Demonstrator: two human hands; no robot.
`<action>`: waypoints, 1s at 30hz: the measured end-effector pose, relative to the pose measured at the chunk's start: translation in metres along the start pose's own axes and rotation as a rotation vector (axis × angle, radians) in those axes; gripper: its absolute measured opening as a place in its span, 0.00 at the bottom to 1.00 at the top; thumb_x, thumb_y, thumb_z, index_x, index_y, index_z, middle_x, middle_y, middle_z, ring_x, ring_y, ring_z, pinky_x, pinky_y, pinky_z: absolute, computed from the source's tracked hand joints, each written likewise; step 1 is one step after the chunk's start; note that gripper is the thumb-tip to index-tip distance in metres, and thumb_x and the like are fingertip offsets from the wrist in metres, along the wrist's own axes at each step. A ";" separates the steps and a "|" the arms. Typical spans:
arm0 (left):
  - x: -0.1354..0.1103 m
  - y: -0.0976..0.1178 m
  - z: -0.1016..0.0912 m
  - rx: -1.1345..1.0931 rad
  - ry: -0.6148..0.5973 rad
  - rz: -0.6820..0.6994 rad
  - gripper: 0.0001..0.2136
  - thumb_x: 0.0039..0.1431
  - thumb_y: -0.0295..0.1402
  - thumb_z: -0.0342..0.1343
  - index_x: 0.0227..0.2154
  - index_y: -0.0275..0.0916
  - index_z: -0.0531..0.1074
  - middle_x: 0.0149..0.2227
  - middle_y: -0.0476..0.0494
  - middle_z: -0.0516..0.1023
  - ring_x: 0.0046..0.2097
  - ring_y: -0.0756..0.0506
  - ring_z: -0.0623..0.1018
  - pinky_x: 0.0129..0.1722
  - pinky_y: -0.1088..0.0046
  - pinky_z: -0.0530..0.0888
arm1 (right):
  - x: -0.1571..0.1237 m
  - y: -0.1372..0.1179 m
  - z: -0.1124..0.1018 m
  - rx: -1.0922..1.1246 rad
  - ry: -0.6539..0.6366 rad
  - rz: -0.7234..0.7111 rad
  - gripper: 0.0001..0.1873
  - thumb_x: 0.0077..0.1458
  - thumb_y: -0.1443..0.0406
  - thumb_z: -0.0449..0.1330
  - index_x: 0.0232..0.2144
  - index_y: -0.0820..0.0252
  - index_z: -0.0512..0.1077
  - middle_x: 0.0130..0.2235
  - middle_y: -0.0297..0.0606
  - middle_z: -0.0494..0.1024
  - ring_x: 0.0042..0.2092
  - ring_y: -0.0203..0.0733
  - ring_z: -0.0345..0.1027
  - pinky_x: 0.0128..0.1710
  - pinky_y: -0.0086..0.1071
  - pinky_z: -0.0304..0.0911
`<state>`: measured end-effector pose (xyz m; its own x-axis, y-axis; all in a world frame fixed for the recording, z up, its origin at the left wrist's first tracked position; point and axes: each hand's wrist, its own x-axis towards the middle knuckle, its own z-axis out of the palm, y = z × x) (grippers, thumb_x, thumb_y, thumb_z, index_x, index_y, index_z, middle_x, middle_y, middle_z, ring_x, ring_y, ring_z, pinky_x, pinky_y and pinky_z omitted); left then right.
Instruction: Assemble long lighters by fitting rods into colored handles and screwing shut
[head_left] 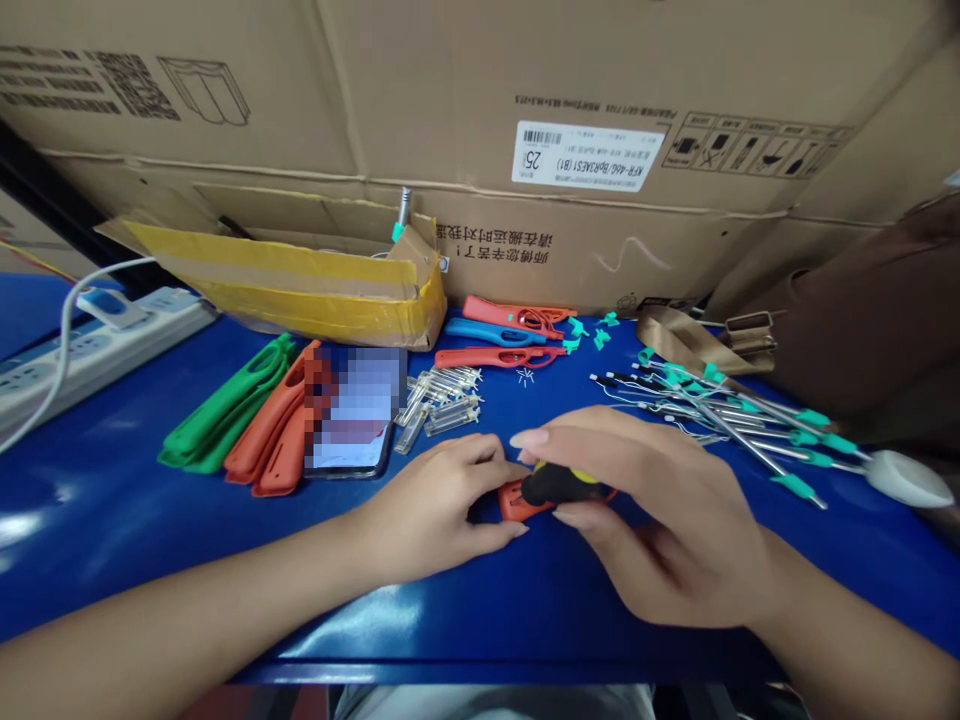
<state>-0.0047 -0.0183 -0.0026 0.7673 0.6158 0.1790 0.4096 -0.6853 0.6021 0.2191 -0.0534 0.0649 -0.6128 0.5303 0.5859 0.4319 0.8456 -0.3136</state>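
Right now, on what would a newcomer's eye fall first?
Low in the centre, the right hand holds a black-and-yellow tool over a red piece pinched by the left hand: probably that first. Next comes the yellow-taped box at back left, with green casings in front.

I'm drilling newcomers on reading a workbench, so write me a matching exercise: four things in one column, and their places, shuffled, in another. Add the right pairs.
Things
1. Black-and-yellow tool
2. Small orange-red piece
3. Phone
4. Green casings

Places
A. Between red casings and clear parts
B. On the side nearest the power strip
C. Held in the right hand
D. Between thumb and fingers of the left hand

Right pairs: 1-C, 2-D, 3-A, 4-B
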 end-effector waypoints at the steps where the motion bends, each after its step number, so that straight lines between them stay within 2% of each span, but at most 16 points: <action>1: 0.000 0.000 0.000 -0.002 -0.002 0.006 0.11 0.63 0.33 0.60 0.47 0.40 0.77 0.39 0.44 0.76 0.41 0.43 0.76 0.43 0.66 0.75 | 0.000 0.000 0.001 -0.025 0.019 0.000 0.18 0.68 0.67 0.57 0.58 0.59 0.66 0.49 0.39 0.81 0.51 0.38 0.75 0.50 0.30 0.70; 5: 0.000 0.000 0.002 -0.002 0.029 0.025 0.11 0.64 0.33 0.59 0.48 0.40 0.76 0.39 0.44 0.75 0.40 0.44 0.76 0.41 0.67 0.75 | -0.001 0.000 0.004 -0.165 0.124 -0.008 0.13 0.65 0.62 0.64 0.50 0.57 0.69 0.35 0.33 0.80 0.33 0.37 0.74 0.33 0.30 0.67; 6: 0.000 0.000 0.002 -0.001 0.031 0.022 0.11 0.63 0.34 0.60 0.48 0.39 0.76 0.39 0.44 0.75 0.40 0.44 0.76 0.41 0.67 0.75 | -0.001 0.001 0.005 -0.170 0.124 -0.023 0.14 0.65 0.62 0.63 0.51 0.57 0.69 0.35 0.34 0.80 0.34 0.37 0.74 0.33 0.30 0.67; 8: -0.001 -0.001 0.002 -0.005 0.024 0.015 0.11 0.62 0.34 0.61 0.47 0.39 0.76 0.41 0.43 0.76 0.42 0.43 0.77 0.42 0.67 0.75 | -0.002 0.002 0.006 -0.124 0.078 -0.055 0.17 0.67 0.65 0.58 0.56 0.60 0.66 0.43 0.40 0.81 0.45 0.40 0.77 0.41 0.31 0.70; 10: 0.000 0.000 0.002 -0.015 0.010 0.009 0.11 0.62 0.34 0.61 0.46 0.39 0.76 0.43 0.43 0.77 0.44 0.42 0.77 0.45 0.66 0.75 | -0.002 0.002 0.005 -0.025 0.028 -0.049 0.22 0.67 0.69 0.54 0.62 0.64 0.61 0.53 0.46 0.79 0.56 0.42 0.73 0.51 0.32 0.69; 11: 0.000 0.000 0.001 -0.018 0.005 0.003 0.10 0.62 0.34 0.62 0.45 0.39 0.76 0.43 0.43 0.77 0.45 0.42 0.78 0.45 0.66 0.75 | -0.002 0.002 0.005 0.023 0.011 -0.038 0.24 0.66 0.71 0.53 0.63 0.64 0.60 0.55 0.47 0.78 0.58 0.41 0.71 0.54 0.32 0.68; 15: 0.001 0.004 -0.001 -0.018 -0.013 -0.022 0.10 0.61 0.34 0.62 0.44 0.40 0.76 0.42 0.44 0.77 0.44 0.42 0.78 0.46 0.65 0.76 | 0.000 0.001 0.009 0.070 -0.022 -0.019 0.21 0.65 0.72 0.56 0.60 0.58 0.64 0.51 0.40 0.80 0.51 0.38 0.75 0.48 0.31 0.70; 18: 0.002 0.007 -0.001 -0.006 -0.027 -0.020 0.08 0.61 0.33 0.61 0.43 0.40 0.77 0.42 0.43 0.76 0.45 0.41 0.78 0.48 0.65 0.76 | 0.000 0.001 0.014 0.036 0.002 -0.033 0.21 0.66 0.70 0.58 0.60 0.56 0.64 0.50 0.40 0.81 0.51 0.39 0.75 0.46 0.32 0.71; 20: 0.002 0.008 -0.001 0.014 -0.029 -0.016 0.09 0.60 0.32 0.61 0.43 0.40 0.78 0.41 0.43 0.76 0.45 0.41 0.77 0.48 0.65 0.76 | 0.000 0.001 0.014 0.072 0.077 0.006 0.23 0.65 0.70 0.59 0.61 0.55 0.63 0.49 0.39 0.80 0.49 0.40 0.76 0.47 0.33 0.73; 22: 0.001 0.011 -0.002 0.042 -0.034 -0.016 0.11 0.59 0.31 0.62 0.45 0.40 0.78 0.41 0.44 0.75 0.44 0.42 0.77 0.47 0.66 0.76 | 0.001 0.003 0.011 0.125 0.227 0.101 0.26 0.64 0.70 0.60 0.62 0.54 0.63 0.48 0.40 0.79 0.46 0.40 0.76 0.45 0.33 0.75; 24: 0.000 0.013 -0.006 0.091 -0.052 -0.026 0.16 0.58 0.31 0.62 0.49 0.39 0.77 0.41 0.44 0.74 0.44 0.42 0.77 0.46 0.65 0.76 | 0.003 0.007 0.002 0.138 0.396 0.211 0.25 0.63 0.70 0.61 0.61 0.52 0.65 0.46 0.41 0.77 0.42 0.40 0.76 0.39 0.32 0.76; 26: -0.001 0.015 -0.012 0.163 -0.082 -0.053 0.19 0.57 0.31 0.62 0.52 0.40 0.76 0.43 0.43 0.75 0.45 0.40 0.76 0.47 0.62 0.76 | 0.005 0.014 -0.011 0.099 0.488 0.270 0.22 0.63 0.69 0.62 0.57 0.52 0.67 0.45 0.41 0.76 0.38 0.40 0.75 0.30 0.30 0.75; 28: -0.001 0.016 -0.020 0.231 -0.115 -0.085 0.20 0.56 0.31 0.61 0.53 0.40 0.75 0.45 0.42 0.75 0.46 0.38 0.76 0.49 0.58 0.75 | 0.005 0.024 -0.024 -0.032 0.407 0.260 0.19 0.64 0.67 0.62 0.56 0.51 0.68 0.45 0.40 0.76 0.37 0.40 0.75 0.29 0.30 0.73; 30: -0.001 0.017 -0.028 0.273 -0.139 -0.105 0.20 0.57 0.32 0.61 0.54 0.40 0.75 0.47 0.40 0.75 0.49 0.37 0.76 0.52 0.55 0.75 | 0.003 0.034 -0.034 -0.255 0.149 0.242 0.19 0.66 0.64 0.60 0.58 0.50 0.68 0.46 0.40 0.76 0.38 0.42 0.75 0.32 0.33 0.73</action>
<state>-0.0118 -0.0197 0.0295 0.7661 0.6427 0.0070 0.5932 -0.7111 0.3774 0.2547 -0.0253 0.0812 -0.3780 0.6818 0.6262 0.7143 0.6451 -0.2712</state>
